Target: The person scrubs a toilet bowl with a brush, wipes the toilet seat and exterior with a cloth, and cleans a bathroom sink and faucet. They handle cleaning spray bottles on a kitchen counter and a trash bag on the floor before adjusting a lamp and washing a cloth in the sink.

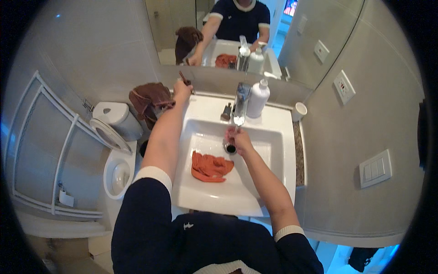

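At the back left corner of the white sink [236, 202], my left hand [183, 90] is closed around a slim brown object [184, 78] whose kind is unclear. Beside that wrist hangs a brown cloth [150, 97], which looks like a towel. My right hand [241, 139] is under the spout of the chrome faucet [242, 101], above the dark drain [231, 148]. Water and blur obscure its fingers, so whether they hold anything is unclear. A crumpled orange cloth [210, 167] lies wet-looking on the basin floor, left of the drain and apart from both hands.
A white pump bottle [259, 99] stands right of the faucet, and a small dark fitting [226, 111] left of it. At the right back corner is a white cup [299, 111]. A mirror [291, 41] rises behind; a toilet [119, 171] is at the left.
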`<state>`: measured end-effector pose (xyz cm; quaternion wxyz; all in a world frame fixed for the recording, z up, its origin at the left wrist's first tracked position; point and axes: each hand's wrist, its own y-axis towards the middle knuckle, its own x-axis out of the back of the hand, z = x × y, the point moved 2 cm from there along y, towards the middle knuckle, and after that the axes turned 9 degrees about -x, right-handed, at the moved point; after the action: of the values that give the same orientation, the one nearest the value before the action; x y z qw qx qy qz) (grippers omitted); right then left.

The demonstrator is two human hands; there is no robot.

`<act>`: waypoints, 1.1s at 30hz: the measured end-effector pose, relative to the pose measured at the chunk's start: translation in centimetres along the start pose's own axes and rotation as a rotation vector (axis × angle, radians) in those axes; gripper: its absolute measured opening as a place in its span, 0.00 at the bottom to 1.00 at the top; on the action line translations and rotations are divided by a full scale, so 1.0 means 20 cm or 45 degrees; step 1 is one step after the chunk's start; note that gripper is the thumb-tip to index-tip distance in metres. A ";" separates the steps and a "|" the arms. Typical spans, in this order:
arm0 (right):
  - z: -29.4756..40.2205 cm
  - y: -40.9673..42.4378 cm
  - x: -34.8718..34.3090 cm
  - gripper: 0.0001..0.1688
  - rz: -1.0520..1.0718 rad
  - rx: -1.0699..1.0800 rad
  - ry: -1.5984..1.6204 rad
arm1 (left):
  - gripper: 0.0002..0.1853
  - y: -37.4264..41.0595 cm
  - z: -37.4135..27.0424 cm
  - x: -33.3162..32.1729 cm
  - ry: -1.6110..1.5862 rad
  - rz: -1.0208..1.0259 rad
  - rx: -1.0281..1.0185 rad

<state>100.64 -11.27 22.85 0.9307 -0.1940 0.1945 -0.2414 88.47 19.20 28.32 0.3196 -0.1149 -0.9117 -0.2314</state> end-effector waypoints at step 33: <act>0.19 -0.66 0.10 0.20 0.072 0.545 -1.412 | 0.37 -0.93 -0.72 0.45 -0.702 0.826 -0.228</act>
<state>99.04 -22.03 31.53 0.9179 -0.0941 -0.3685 -0.1130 82.56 -3.40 37.46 0.1090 -0.4801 -0.8560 -0.1578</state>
